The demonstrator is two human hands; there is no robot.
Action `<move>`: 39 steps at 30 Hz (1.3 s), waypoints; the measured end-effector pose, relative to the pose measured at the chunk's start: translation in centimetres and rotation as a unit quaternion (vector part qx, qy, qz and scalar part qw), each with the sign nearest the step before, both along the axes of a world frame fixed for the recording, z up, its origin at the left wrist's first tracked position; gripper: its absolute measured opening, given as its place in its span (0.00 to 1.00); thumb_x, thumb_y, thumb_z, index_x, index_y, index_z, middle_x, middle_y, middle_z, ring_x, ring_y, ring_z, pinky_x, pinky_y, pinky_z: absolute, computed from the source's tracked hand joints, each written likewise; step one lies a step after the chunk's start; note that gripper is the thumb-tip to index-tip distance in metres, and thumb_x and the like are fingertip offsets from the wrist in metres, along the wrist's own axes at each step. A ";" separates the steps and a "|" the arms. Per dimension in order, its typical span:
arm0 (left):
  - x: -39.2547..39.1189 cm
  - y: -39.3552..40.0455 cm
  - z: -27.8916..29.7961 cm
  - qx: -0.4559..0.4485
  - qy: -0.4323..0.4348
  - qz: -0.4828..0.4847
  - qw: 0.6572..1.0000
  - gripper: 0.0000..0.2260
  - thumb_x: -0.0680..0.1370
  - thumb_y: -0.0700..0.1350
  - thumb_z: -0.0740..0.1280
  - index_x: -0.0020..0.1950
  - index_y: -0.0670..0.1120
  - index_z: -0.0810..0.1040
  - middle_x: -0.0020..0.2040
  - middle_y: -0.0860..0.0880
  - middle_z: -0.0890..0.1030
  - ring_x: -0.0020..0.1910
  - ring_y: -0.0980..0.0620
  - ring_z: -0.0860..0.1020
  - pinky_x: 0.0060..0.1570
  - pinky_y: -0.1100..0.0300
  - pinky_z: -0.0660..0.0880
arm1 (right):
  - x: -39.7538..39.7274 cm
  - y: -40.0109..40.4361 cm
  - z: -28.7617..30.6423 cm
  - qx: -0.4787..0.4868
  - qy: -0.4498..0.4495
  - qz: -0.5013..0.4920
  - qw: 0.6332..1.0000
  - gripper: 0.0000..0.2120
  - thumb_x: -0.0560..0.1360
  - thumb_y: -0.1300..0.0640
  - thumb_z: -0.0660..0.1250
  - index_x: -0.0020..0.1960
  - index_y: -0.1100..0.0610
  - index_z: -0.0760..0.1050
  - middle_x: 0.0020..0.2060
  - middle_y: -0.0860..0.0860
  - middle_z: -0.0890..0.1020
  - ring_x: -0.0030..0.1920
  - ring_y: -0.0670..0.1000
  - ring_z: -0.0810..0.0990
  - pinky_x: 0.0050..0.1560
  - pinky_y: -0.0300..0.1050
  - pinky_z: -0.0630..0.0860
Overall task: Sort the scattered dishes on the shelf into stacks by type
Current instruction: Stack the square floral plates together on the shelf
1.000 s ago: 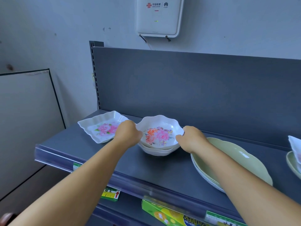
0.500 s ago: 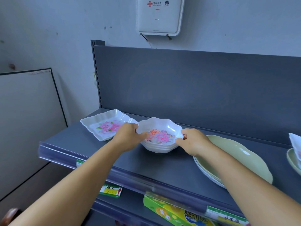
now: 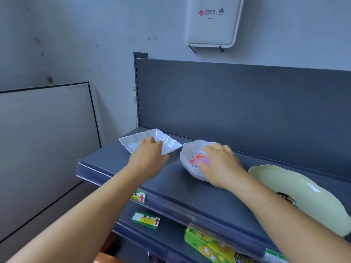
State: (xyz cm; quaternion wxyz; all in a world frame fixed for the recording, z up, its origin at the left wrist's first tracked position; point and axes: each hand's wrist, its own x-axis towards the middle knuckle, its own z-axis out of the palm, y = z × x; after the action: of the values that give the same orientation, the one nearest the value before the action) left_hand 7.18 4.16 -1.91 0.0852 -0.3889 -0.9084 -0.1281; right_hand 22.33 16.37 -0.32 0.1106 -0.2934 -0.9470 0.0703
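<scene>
Two hands are out over the dark grey shelf [image 3: 171,179], one on each kind of dish. My left hand [image 3: 147,158] lies on the near edge of the white square dish [image 3: 167,142], which sits at the shelf's left end close to the back panel [image 3: 237,103]; my fingers lie loosely bent over its rim and reach into it, but I cannot tell whether they grip the rim or only rest there. My right hand [image 3: 220,166] is spread over the stack of white flowered bowls [image 3: 191,158], fingers relaxed and splayed across the top bowl, thumb low on the near side; it rests on the stack rather than clamping it. The pink and orange flower print shows between thumb and fingers. This stack stands just right of the square dish, a strip of bare shelf between them. Farther right, partly behind my right forearm, lies a big pale green oval platter [image 3: 311,196] with a wavy rim and a dark pattern near its middle. Along the shelf's front edge hangs a green and yellow price tag [image 3: 139,196]; a second tag [image 3: 146,220] and a green and yellow box [image 3: 209,247] sit on the level below. On the wall above hangs a white router box [image 3: 210,21] with a small green light.
</scene>
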 end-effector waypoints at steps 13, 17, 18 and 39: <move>-5.0 -6.3 -2.0 -0.062 0.003 0.002 0.998 0.15 0.82 0.47 0.56 0.67 0.53 0.74 0.61 0.47 0.73 0.63 0.46 0.69 0.55 0.53 0.75 | -8.7 -7.1 -2.6 -0.069 -0.039 0.106 0.991 0.18 0.80 0.54 0.56 0.69 0.58 0.63 0.64 0.58 0.72 0.65 0.60 0.68 0.60 0.51 0.67; -5.0 -6.4 -2.1 -0.032 0.001 -0.054 0.998 0.14 0.82 0.47 0.55 0.62 0.52 0.77 0.58 0.49 0.75 0.61 0.48 0.71 0.51 0.56 0.72 | -10.5 -7.6 -3.4 -0.139 -0.012 0.063 0.988 0.11 0.81 0.52 0.52 0.56 0.59 0.66 0.60 0.61 0.75 0.61 0.62 0.72 0.51 0.49 0.68; -5.1 -6.5 -2.2 -0.015 -0.001 -0.063 0.998 0.14 0.82 0.47 0.55 0.59 0.51 0.79 0.56 0.49 0.76 0.59 0.49 0.72 0.49 0.57 0.72 | -10.8 -7.7 -3.5 -0.155 -0.001 0.043 0.987 0.13 0.81 0.51 0.51 0.56 0.60 0.66 0.60 0.61 0.76 0.60 0.62 0.73 0.51 0.49 0.68; -8.6 -7.9 -2.2 0.189 -0.149 0.145 0.960 0.14 0.79 0.41 0.60 0.33 0.44 0.63 0.47 0.41 0.69 0.27 0.51 0.63 0.26 0.60 0.58 | -11.0 -7.3 -2.9 -0.244 0.188 -0.094 0.947 0.16 0.77 0.63 0.57 0.64 0.61 0.67 0.57 0.57 0.77 0.51 0.58 0.76 0.42 0.44 0.68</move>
State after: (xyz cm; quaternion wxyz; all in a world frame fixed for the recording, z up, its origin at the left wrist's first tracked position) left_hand -1.45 -3.78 -4.15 0.0389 -0.2066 -0.9165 -0.3404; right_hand 11.32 9.09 -3.19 0.2181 -0.3807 -0.8307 0.3428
